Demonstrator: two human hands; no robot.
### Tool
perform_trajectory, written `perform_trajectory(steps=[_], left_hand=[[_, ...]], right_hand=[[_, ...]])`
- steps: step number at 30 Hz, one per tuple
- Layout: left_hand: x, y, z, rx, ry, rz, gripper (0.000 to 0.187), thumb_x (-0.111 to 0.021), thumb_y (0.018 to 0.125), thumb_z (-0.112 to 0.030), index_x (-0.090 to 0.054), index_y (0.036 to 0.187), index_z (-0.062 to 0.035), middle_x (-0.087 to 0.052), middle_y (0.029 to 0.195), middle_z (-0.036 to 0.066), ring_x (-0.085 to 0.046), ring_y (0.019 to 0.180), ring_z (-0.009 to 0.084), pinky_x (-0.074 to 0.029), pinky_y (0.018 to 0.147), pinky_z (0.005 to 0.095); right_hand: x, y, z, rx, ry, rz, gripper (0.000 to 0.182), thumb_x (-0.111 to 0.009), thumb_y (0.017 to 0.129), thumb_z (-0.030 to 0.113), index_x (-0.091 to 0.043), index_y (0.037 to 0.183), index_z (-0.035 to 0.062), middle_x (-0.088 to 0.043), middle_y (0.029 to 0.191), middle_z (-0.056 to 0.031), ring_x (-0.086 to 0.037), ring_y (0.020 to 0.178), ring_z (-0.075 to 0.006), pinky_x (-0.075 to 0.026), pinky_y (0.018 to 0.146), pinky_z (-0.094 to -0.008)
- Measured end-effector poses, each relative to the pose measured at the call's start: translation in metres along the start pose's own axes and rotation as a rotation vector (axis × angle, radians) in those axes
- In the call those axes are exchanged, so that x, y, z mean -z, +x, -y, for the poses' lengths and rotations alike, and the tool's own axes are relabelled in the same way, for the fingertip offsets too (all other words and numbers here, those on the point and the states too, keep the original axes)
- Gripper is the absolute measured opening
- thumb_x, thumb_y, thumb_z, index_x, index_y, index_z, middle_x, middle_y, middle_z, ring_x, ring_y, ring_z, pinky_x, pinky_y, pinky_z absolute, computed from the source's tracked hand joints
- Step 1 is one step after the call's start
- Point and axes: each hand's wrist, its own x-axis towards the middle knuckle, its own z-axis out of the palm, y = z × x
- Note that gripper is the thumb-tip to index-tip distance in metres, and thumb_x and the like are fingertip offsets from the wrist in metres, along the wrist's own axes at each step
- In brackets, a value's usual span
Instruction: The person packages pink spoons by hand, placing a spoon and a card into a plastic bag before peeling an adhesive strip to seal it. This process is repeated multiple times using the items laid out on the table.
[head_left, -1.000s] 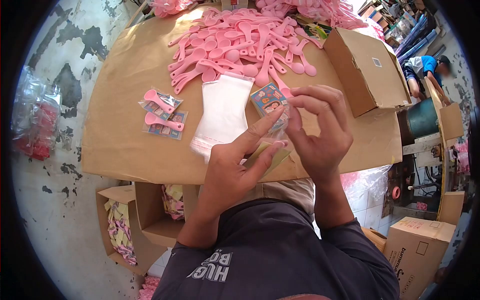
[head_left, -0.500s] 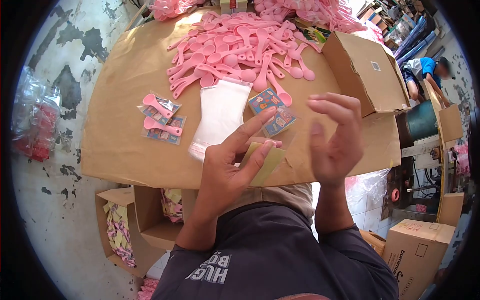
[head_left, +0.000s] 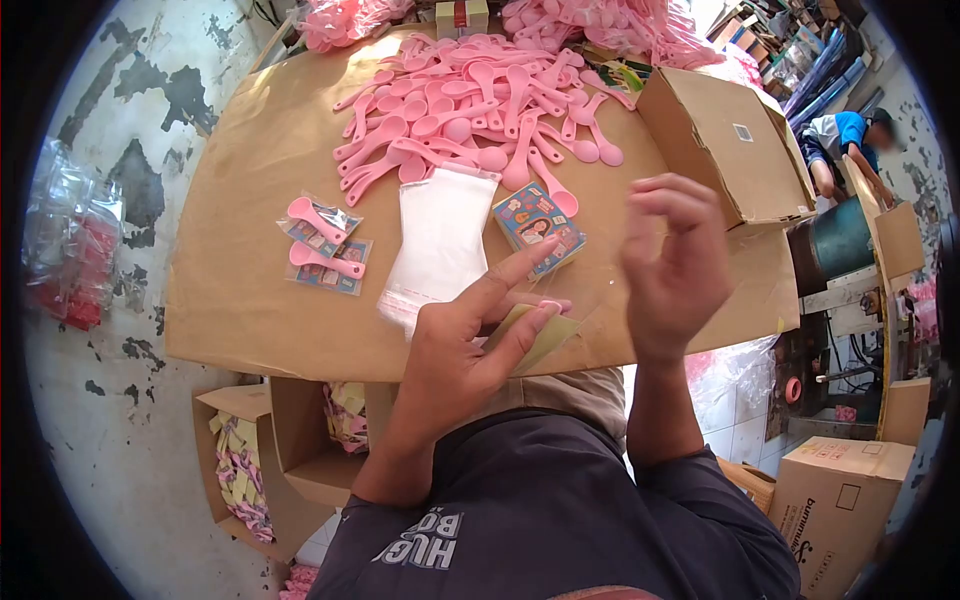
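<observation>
My left hand (head_left: pixel 465 335) pinches a pale yellow card (head_left: pixel 545 338) between thumb and fingers, its index finger stretched out. Clear film shows around the card's right edge. Raised to the right of it, my right hand (head_left: pixel 675 265) is blurred, with fingers bent, thumb apart and nothing visible between them. Just beyond my left hand lies a stack of blue printed cards (head_left: pixel 538 225). Left of that stack are white-looking clear plastic bags (head_left: pixel 435 235), fanned out in a pile. Two packets, each with a pink measuring spoon (head_left: pixel 328 260) and a blue card, lie further left.
A large heap of pink measuring spoons (head_left: pixel 460 110) covers the table's far side. An open cardboard box (head_left: pixel 725 150) stands at the right. Below the table's left edge, boxes (head_left: pixel 290 430) hold packed pieces. Another person (head_left: pixel 845 150) is at the far right.
The yellow card has tilted flatter in my left hand. My right hand's fingers have curled in more, and it stays raised near the same place. The view has shifted slightly.
</observation>
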Motion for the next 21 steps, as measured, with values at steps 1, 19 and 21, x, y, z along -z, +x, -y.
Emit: perform_trajectory(steps=[1, 19, 21], left_hand=[[0.001, 0.0, 0.001, 0.038, -0.03, -0.019, 0.051, -0.066, 0.099, -0.005, -0.051, 0.147, 0.0013, -0.078, 0.102, 0.015, -0.07, 0.093, 0.0088, -0.054, 0.08, 0.0229], [0.003, 0.007, 0.013, -0.102, -0.335, -0.268, 0.022, -0.064, 0.1, -0.002, -0.067, 0.12, 0.0072, -0.07, 0.118, 0.016, -0.068, 0.107, 0.0164, -0.057, 0.092, 0.0301], [0.004, 0.006, 0.01, -0.031, -0.386, -0.26, 0.023, -0.065, 0.1, -0.002, -0.067, 0.121, 0.0072, -0.071, 0.118, 0.016, -0.068, 0.106, 0.0162, -0.058, 0.092, 0.0302]], right_hand=[[0.004, 0.004, -0.005, -0.161, 0.233, -0.138, 0.018, -0.072, 0.081, -0.004, -0.067, 0.098, 0.0024, -0.07, 0.102, -0.0125, -0.068, 0.094, -0.0251, -0.054, 0.084, -0.0361], [-0.004, -0.033, 0.006, -0.675, 0.594, 0.422, 0.014, -0.071, 0.096, 0.009, -0.071, 0.108, 0.0026, -0.067, 0.097, 0.0006, -0.05, 0.074, 0.0011, -0.036, 0.059, -0.0174], [-0.004, -0.034, 0.002, -0.687, 0.657, 0.406, 0.013, -0.07, 0.097, 0.008, -0.071, 0.109, 0.0023, -0.067, 0.1, 0.0003, -0.052, 0.076, 0.0006, -0.038, 0.061, -0.0177]])
